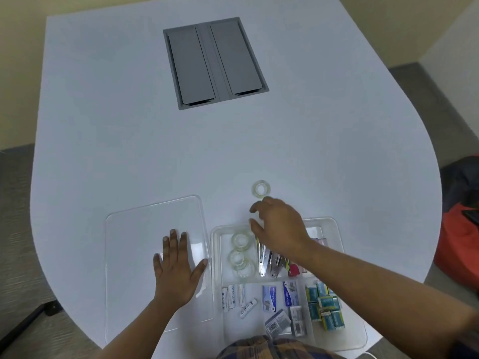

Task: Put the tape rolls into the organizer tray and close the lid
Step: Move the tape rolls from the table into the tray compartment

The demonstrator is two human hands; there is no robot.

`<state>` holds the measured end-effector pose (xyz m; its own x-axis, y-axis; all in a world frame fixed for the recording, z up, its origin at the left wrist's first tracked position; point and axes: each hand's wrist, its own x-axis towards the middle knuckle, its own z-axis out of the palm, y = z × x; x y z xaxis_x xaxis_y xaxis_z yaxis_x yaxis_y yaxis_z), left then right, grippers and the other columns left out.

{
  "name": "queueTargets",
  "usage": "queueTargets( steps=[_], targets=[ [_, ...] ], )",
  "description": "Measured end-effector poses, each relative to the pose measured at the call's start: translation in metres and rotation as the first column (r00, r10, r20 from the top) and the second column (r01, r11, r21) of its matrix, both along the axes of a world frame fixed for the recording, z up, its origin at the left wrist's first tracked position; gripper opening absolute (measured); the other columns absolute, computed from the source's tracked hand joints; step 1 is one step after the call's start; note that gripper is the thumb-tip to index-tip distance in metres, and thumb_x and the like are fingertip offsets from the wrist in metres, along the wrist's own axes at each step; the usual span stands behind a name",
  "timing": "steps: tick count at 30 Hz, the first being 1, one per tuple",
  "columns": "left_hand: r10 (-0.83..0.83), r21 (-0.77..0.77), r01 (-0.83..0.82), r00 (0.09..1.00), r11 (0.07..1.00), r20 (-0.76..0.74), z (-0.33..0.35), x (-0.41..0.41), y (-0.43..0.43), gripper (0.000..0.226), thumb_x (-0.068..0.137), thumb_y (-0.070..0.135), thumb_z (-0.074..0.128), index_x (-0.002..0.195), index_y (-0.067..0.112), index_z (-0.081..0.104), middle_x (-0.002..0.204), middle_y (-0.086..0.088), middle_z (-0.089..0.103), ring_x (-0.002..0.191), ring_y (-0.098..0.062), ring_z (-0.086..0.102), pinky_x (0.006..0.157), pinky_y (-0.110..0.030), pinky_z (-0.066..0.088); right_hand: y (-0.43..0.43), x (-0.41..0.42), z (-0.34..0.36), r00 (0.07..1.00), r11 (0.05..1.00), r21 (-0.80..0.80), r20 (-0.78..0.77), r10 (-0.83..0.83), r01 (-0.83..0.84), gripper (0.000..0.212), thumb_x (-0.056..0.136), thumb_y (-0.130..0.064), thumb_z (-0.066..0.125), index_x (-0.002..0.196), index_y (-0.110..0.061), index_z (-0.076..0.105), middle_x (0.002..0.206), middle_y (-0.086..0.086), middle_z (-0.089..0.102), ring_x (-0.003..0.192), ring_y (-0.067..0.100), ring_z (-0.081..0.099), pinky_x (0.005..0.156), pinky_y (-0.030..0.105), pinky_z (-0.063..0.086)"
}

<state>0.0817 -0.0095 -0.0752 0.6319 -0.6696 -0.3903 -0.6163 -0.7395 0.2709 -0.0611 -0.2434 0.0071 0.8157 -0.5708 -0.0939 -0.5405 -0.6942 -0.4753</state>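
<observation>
One clear tape roll (261, 189) lies on the white table just beyond the clear organizer tray (334, 226). Three more tape rolls (241, 239) lie in the tray's far-left compartment. My right hand (278, 225) hovers over the tray's far edge with fingers spread, holding nothing, a little short of the loose roll. The flat clear lid (137, 229) lies on the table left of the tray. My left hand (177, 268) rests flat on the lid, palm down, fingers apart.
The tray also holds staplers (272, 259), batteries (233, 296), staple boxes (287, 294) and small blue packs (325, 307). A grey cable hatch (215, 62) is set into the far table. A red bag (458, 237) sits on the floor at right.
</observation>
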Motion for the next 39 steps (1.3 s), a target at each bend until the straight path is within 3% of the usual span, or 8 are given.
queueTargets(
  steps=[5, 11, 22, 26, 30, 34, 39],
  targets=[
    [-0.023, 0.063, 0.025, 0.999, 0.998, -0.038, -0.006, 0.002, 0.0, 0.096, 0.068, 0.084, -0.012, 0.143, 0.025, -0.024, 0.15, 0.005, -0.034, 0.137, -0.013, -0.032, 0.114, -0.05, -0.006, -0.042, 0.02, -0.01, 0.986, 0.995, 0.013, -0.139, -0.095, 0.098, 0.037, 0.084, -0.031, 0.065, 0.117, -0.016, 0.06, 0.111, 0.005, 0.061, 0.099, 0.027, 0.059, 0.077, 0.038, 0.052],
    [-0.026, 0.078, 0.031, 0.998, 0.996, -0.063, -0.007, 0.005, 0.0, 0.094, 0.072, 0.082, -0.007, 0.143, 0.024, -0.027, 0.149, 0.006, -0.037, 0.136, -0.013, -0.035, 0.114, -0.05, -0.008, -0.061, 0.028, -0.035, 0.962, 0.993, 0.0, -0.246, -0.118, 0.122, 0.066, 0.081, -0.034, 0.07, 0.137, -0.016, 0.042, 0.13, 0.007, 0.049, 0.111, 0.029, 0.054, 0.082, 0.041, 0.052],
    [-0.026, 0.09, 0.034, 0.996, 0.995, -0.086, -0.004, 0.004, -0.001, 0.096, 0.069, 0.084, -0.011, 0.142, 0.023, -0.027, 0.149, 0.004, -0.037, 0.136, -0.014, -0.036, 0.113, -0.048, -0.012, -0.063, 0.04, -0.04, 0.93, 0.987, -0.005, -0.333, -0.156, 0.163, 0.054, 0.074, -0.033, 0.071, 0.121, -0.015, 0.051, 0.115, 0.005, 0.053, 0.102, 0.027, 0.056, 0.076, 0.038, 0.051],
    [-0.026, 0.083, 0.033, 0.996, 0.996, -0.082, -0.004, 0.004, 0.0, 0.096, 0.069, 0.083, -0.012, 0.142, 0.023, -0.027, 0.149, 0.005, -0.037, 0.136, -0.014, -0.035, 0.113, -0.048, -0.011, -0.049, 0.04, -0.022, 0.976, 0.982, 0.069, -0.143, -0.165, 0.176, 0.053, 0.073, -0.037, 0.072, 0.118, -0.019, 0.053, 0.111, 0.002, 0.057, 0.098, 0.023, 0.058, 0.073, 0.034, 0.049],
    [-0.029, 0.078, 0.035, 0.997, 0.996, -0.07, -0.006, 0.003, 0.0, 0.095, 0.07, 0.083, -0.011, 0.143, 0.024, -0.026, 0.15, 0.004, -0.036, 0.137, -0.014, -0.035, 0.113, -0.048, -0.011, -0.01, 0.024, 0.0, 0.999, 0.993, 0.111, 0.021, -0.036, 0.033, 0.056, 0.074, -0.039, 0.072, 0.124, -0.022, 0.053, 0.114, 0.0, 0.059, 0.099, 0.019, 0.057, 0.077, 0.033, 0.05],
    [-0.031, 0.069, 0.035, 0.997, 0.997, -0.067, -0.008, 0.004, 0.0, 0.093, 0.073, 0.081, -0.005, 0.143, 0.023, -0.027, 0.149, 0.004, -0.037, 0.135, -0.014, -0.038, 0.113, -0.048, -0.012, 0.031, 0.0, 0.004, 0.991, 0.986, 0.101, -0.018, 0.134, -0.132, 0.056, 0.076, -0.041, 0.069, 0.127, -0.023, 0.052, 0.118, -0.002, 0.059, 0.1, 0.018, 0.057, 0.077, 0.031, 0.049],
    [-0.03, 0.068, 0.034, 0.998, 0.997, -0.059, -0.007, 0.004, 0.0, 0.094, 0.073, 0.08, -0.002, 0.141, 0.021, -0.027, 0.149, 0.004, -0.036, 0.137, -0.015, -0.033, 0.114, -0.05, -0.008, 0.061, -0.016, -0.005, 0.969, 0.975, 0.062, -0.116, 0.218, -0.212, 0.054, 0.078, -0.033, 0.068, 0.129, -0.022, 0.051, 0.121, 0.0, 0.059, 0.104, 0.023, 0.058, 0.081, 0.037, 0.049]
  ],
)
